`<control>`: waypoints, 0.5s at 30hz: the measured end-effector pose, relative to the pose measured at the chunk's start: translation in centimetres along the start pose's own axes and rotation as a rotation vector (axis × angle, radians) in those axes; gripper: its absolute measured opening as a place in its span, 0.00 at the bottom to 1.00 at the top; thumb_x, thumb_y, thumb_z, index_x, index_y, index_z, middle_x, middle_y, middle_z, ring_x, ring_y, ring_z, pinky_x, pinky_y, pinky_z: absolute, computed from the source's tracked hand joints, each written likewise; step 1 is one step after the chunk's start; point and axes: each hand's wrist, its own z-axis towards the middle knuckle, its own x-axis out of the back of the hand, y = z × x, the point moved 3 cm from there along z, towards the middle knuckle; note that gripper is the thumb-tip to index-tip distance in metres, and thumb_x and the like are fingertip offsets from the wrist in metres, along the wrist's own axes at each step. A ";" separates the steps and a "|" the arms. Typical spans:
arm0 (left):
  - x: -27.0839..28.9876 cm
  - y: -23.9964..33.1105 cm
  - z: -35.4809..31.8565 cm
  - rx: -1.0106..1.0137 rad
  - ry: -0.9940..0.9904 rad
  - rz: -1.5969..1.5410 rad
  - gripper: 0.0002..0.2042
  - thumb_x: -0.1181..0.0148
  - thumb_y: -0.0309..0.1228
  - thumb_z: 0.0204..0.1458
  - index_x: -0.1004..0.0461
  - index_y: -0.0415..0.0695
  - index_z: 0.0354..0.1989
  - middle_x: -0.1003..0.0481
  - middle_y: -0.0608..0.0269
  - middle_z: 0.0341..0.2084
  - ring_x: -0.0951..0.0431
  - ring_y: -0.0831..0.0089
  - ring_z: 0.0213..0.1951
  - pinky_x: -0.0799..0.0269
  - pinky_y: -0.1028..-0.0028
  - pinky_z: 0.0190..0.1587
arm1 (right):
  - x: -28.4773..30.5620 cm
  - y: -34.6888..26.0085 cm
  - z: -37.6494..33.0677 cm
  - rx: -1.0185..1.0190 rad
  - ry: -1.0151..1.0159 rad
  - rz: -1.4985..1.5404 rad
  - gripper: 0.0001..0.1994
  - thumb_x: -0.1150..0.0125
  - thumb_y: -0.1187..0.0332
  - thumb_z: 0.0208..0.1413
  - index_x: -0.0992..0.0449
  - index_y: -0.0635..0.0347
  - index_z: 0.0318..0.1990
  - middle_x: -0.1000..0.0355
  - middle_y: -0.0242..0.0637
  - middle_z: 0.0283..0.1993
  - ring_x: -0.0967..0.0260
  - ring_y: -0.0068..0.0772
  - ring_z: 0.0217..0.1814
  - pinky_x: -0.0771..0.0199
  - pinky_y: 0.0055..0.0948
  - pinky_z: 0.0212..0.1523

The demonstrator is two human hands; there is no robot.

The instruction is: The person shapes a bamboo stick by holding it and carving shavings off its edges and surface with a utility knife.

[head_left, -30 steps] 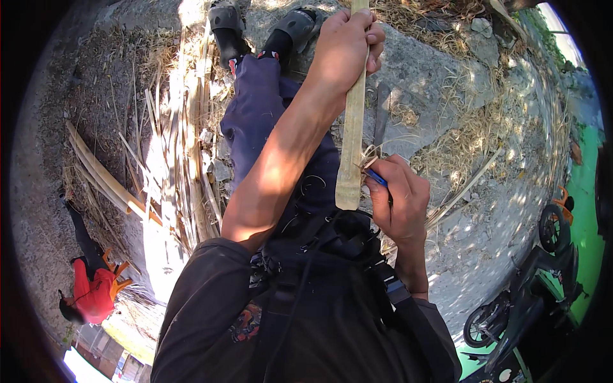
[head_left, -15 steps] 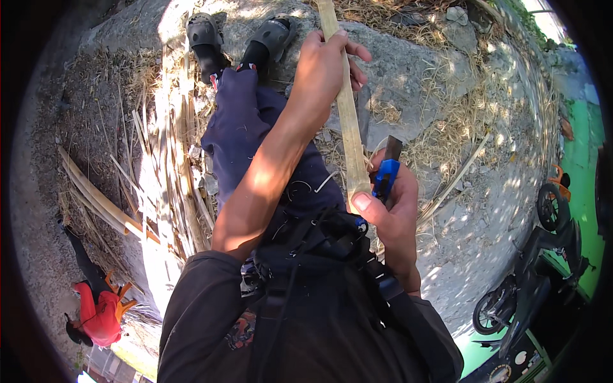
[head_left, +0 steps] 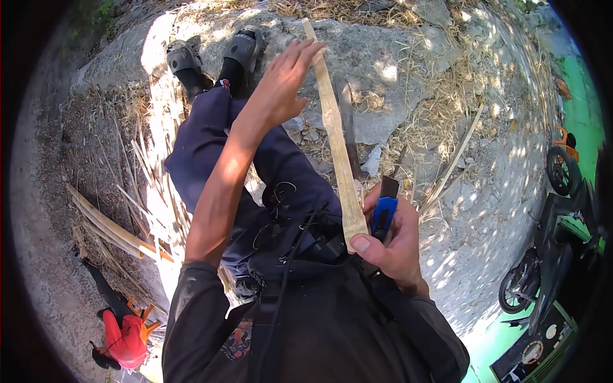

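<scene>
The right hand (head_left: 389, 246) is closed around two things at once: the near end of a long pale bamboo strip (head_left: 336, 143), pinned under the thumb, and a blue-handled knife (head_left: 384, 210) w/ its dark blade end poking up just beside the strip. The strip's long axis runs away from the body, from the right fist near the chest up toward the sandals (head_left: 214, 51) and the grey rock slab (head_left: 383, 76), leaning slightly left as it goes. So the free length lies wholly on the far side of the right-hand grip, and the knife sits at the strip's near end, right side. The left hand (head_left: 281, 86) is open, fingers spread and reaching toward the strip's upper part; fingertips are at or just beside its left edge, but can't tell if they actually touch. It's the nearer hand to the far end; the right one has the base. The person sits w/ legs in dark blue trousers (head_left: 211, 147) stretched out. To the left on the ground lie more bamboo strips (head_left: 108, 223) and dry shavings; a motorbike (head_left: 549, 255) is parked at right, and a second person in a red top (head_left: 124, 338) crouches low left.
</scene>
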 end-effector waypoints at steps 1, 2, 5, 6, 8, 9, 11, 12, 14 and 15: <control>-1.0 0.5 0.0 -0.050 -0.052 -0.048 0.45 0.28 0.23 0.46 0.45 0.49 0.73 0.41 0.52 0.72 0.47 0.48 0.76 0.44 0.53 0.75 | 0.0 -0.1 -0.4 0.025 -0.018 -0.009 0.21 0.23 0.67 0.48 0.28 0.61 0.45 0.23 0.29 0.33 0.34 0.10 0.28 0.36 0.15 0.30; -1.8 1.0 0.1 -0.055 -0.058 -0.043 0.45 0.28 0.23 0.46 0.45 0.49 0.73 0.41 0.52 0.72 0.47 0.48 0.76 0.44 0.53 0.75 | 0.0 -0.1 -0.6 0.053 -0.033 -0.018 0.20 0.23 0.67 0.48 0.28 0.60 0.45 0.23 0.27 0.32 0.36 0.08 0.26 0.39 0.14 0.28; -2.4 1.4 0.1 -0.059 -0.126 -0.232 0.39 0.29 0.22 0.46 0.38 0.47 0.69 0.38 0.54 0.71 0.47 0.48 0.76 0.43 0.53 0.75 | 0.2 -0.5 -0.5 0.103 -0.040 -0.014 0.22 0.21 0.65 0.47 0.28 0.60 0.44 0.25 0.25 0.30 0.39 0.06 0.23 0.43 0.12 0.25; -2.0 1.5 0.0 -0.066 -0.134 -0.224 0.39 0.29 0.22 0.46 0.38 0.47 0.69 0.38 0.54 0.71 0.47 0.48 0.76 0.43 0.53 0.75 | 0.1 -0.6 -0.4 0.108 -0.047 -0.007 0.23 0.20 0.64 0.46 0.28 0.60 0.44 0.25 0.24 0.29 0.40 0.06 0.22 0.44 0.12 0.24; -0.9 1.8 -0.4 0.007 -0.084 -0.141 0.38 0.29 0.23 0.48 0.38 0.47 0.69 0.38 0.56 0.72 0.47 0.49 0.76 0.44 0.55 0.75 | 0.1 -0.2 -0.2 0.138 -0.058 0.000 0.24 0.19 0.62 0.46 0.28 0.60 0.44 0.26 0.24 0.29 0.41 0.06 0.22 0.45 0.13 0.23; 0.3 2.7 -0.5 -0.005 -0.091 -0.128 0.38 0.29 0.23 0.48 0.38 0.47 0.69 0.38 0.56 0.72 0.47 0.49 0.76 0.44 0.55 0.75 | 0.1 -0.2 0.1 0.162 -0.072 -0.005 0.25 0.17 0.60 0.45 0.27 0.60 0.43 0.26 0.24 0.28 0.43 0.06 0.21 0.46 0.13 0.22; 3.6 4.7 -1.6 0.053 0.022 -0.309 0.36 0.28 0.22 0.47 0.35 0.47 0.68 0.35 0.58 0.70 0.44 0.51 0.75 0.46 0.54 0.76 | 0.1 -0.5 0.4 0.184 -0.083 -0.013 0.25 0.17 0.59 0.45 0.27 0.60 0.43 0.26 0.24 0.27 0.43 0.05 0.21 0.47 0.13 0.22; 4.3 5.7 -2.1 0.038 0.009 -0.303 0.36 0.28 0.22 0.47 0.35 0.47 0.68 0.35 0.58 0.70 0.44 0.51 0.75 0.46 0.54 0.76 | 0.0 -0.5 0.5 0.191 -0.081 -0.036 0.26 0.16 0.59 0.45 0.27 0.61 0.42 0.26 0.24 0.27 0.43 0.05 0.20 0.48 0.13 0.21; 5.3 7.5 -3.0 -0.014 -0.003 -0.287 0.34 0.26 0.23 0.46 0.31 0.48 0.65 0.32 0.59 0.69 0.42 0.53 0.75 0.47 0.53 0.76 | -0.4 -1.3 0.8 0.174 -0.109 -0.044 0.25 0.16 0.58 0.45 0.27 0.61 0.42 0.26 0.24 0.25 0.43 0.05 0.20 0.49 0.13 0.21; 5.4 8.0 -3.0 -0.040 0.010 -0.277 0.31 0.24 0.25 0.45 0.27 0.48 0.60 0.28 0.59 0.65 0.39 0.52 0.73 0.47 0.51 0.76 | -0.8 -1.6 1.0 0.146 -0.148 -0.068 0.25 0.16 0.58 0.45 0.27 0.61 0.41 0.27 0.23 0.24 0.43 0.05 0.20 0.50 0.12 0.20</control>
